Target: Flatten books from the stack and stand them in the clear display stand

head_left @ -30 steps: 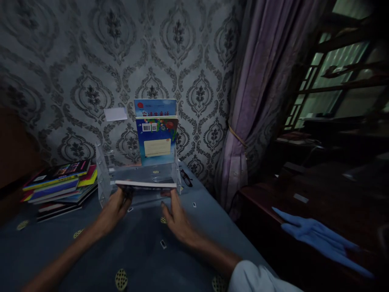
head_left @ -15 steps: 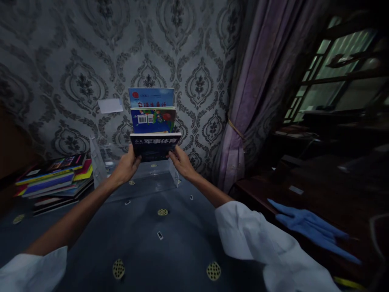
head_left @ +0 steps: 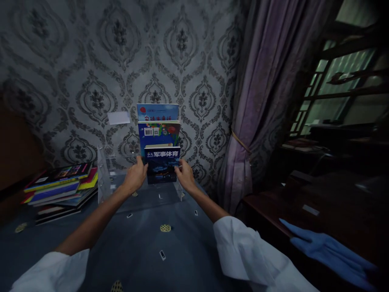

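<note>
Between my two hands stands a dark blue book [head_left: 162,167] with white Chinese characters, nearly upright at a clear plastic rack [head_left: 105,174]. My left hand [head_left: 136,175] grips its left edge, and my right hand [head_left: 184,175] grips the right edge. Behind it, a blue book with a barcode [head_left: 152,138] rises higher, with a light-blue book with red characters [head_left: 158,111] at the back. How the lower edges of the books sit in the rack I cannot fully make out.
Left of the rack lies a stack of books and magazines [head_left: 60,188] on the blue-grey tablecloth [head_left: 133,251]. A white card [head_left: 118,118] shows before the patterned wall. To the right are a tied purple curtain [head_left: 240,162] and a blue glove [head_left: 328,251] on a dark reddish surface.
The dark blue book has tilted from leaning toward me to nearly upright, so more of its cover shows. Both hands have kept hold of it. The whole view has shifted slightly.
</note>
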Tool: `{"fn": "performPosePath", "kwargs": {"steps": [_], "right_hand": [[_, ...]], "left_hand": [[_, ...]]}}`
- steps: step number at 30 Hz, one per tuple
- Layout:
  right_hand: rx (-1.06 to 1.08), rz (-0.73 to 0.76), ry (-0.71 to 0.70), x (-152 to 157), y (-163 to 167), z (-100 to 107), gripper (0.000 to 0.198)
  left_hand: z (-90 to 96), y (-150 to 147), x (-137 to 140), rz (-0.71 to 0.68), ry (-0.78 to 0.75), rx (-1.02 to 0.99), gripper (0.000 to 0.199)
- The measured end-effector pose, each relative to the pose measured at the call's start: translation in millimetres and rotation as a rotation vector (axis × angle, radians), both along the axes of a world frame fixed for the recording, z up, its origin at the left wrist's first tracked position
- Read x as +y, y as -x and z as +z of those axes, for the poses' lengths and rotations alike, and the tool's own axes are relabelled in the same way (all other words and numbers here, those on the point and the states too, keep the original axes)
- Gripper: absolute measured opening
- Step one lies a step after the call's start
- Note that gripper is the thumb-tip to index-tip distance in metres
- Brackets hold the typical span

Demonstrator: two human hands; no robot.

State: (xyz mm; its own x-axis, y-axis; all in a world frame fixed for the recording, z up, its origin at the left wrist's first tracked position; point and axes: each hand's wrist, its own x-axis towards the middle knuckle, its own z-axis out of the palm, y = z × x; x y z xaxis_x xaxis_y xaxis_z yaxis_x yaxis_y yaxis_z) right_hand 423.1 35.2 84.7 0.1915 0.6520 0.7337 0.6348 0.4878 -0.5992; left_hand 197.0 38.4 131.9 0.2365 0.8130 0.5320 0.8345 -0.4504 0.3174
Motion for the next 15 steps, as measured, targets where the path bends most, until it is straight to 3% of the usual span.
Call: {"fn": "performPosePath", "kwargs": {"steps": [7, 15], "right_hand": [[0.033, -0.127, -0.089, 1, 14, -7, 0.038], [-0.048, -0.226, -0.097, -2, 18, -15, 0.054]], "left_hand": [[-2.1, -9, -6, 0.086, -0.005, -0.006, 0.04], [-5.7, -15, -6, 0.154, -0.011, -0.014, 0.042]]}}
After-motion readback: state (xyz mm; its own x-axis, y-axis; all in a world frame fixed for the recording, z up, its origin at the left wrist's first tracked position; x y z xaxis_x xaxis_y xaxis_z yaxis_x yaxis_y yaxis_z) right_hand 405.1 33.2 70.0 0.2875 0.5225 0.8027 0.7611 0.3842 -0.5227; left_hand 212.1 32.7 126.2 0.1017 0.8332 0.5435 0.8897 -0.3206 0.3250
